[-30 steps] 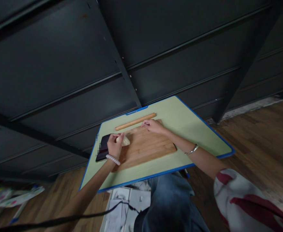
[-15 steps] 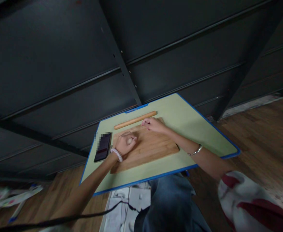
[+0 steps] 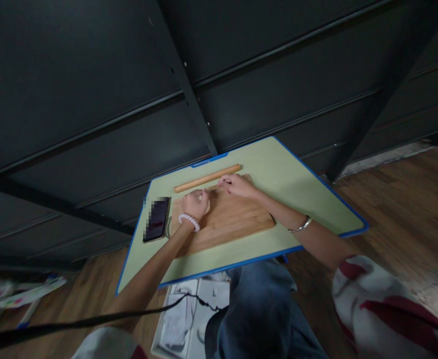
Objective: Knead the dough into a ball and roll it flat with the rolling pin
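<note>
My left hand (image 3: 195, 204), with a beaded bracelet at the wrist, curls over the left part of a wooden cutting board (image 3: 237, 219). Between its thumb and fingers shows a small pale lump (image 3: 200, 197), which looks like dough. To the right, my right hand (image 3: 237, 185) is held above the board's far edge with thumb and fingertips pinched together. Whatever it may hold is too small to make out. A wooden rolling pin (image 3: 207, 178) lies just beyond both hands, touched by neither.
A phone (image 3: 156, 218) lies left of the board on the pale green folding table (image 3: 294, 174), which has a blue rim. Dark metal panels (image 3: 136, 144) stand behind the table. Below its near edge is a white box (image 3: 176, 319), with a black cord (image 3: 144, 312) crossing in front.
My left hand has turned and shifted slightly up the board toward my right hand, with the pale lump still in it. My right hand stays pinched in nearly the same place.
</note>
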Demonstrator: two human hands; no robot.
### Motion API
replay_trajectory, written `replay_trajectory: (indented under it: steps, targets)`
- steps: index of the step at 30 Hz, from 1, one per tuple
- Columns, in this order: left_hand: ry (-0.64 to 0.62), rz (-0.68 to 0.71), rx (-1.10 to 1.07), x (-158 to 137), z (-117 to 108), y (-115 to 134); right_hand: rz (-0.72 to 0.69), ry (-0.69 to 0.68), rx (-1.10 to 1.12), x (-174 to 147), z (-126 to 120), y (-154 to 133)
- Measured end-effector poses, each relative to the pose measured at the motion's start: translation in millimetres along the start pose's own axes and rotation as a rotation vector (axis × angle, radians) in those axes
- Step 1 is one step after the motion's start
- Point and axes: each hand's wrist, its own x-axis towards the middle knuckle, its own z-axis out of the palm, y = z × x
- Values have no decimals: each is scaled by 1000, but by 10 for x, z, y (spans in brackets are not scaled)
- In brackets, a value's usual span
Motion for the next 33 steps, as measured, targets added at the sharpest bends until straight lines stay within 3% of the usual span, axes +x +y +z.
replay_trajectory:
  steps: [5,8,10,12,14,18,23,28,33]
  targets:
    - [-45,-19,-314,-158,-163,-78,-13,8,-9,-13,2,4]
    - [-126,-3,-428,-282,-270,-255,-14,9,-20,-13,7,13]
    - [-117,-3,-473,-340,-325,-382,-11,7,-30,-11,10,17]
    - [-186,57,-426,-372,-368,-461,-11,1,-44,-9,12,19]
    - [-261,204,-290,-375,-398,-473,-12,-3,-60,-8,15,25]
    - [-347,494,10,-282,-408,-375,-28,-4,-67,1,28,61]
    - [-365,614,167,-59,-324,-263,-47,3,-57,17,42,103]
    - [-364,767,42,29,-189,-101,-60,8,-80,19,37,84]
    - [-292,746,-94,-22,-38,97,-53,19,19,35,46,55]
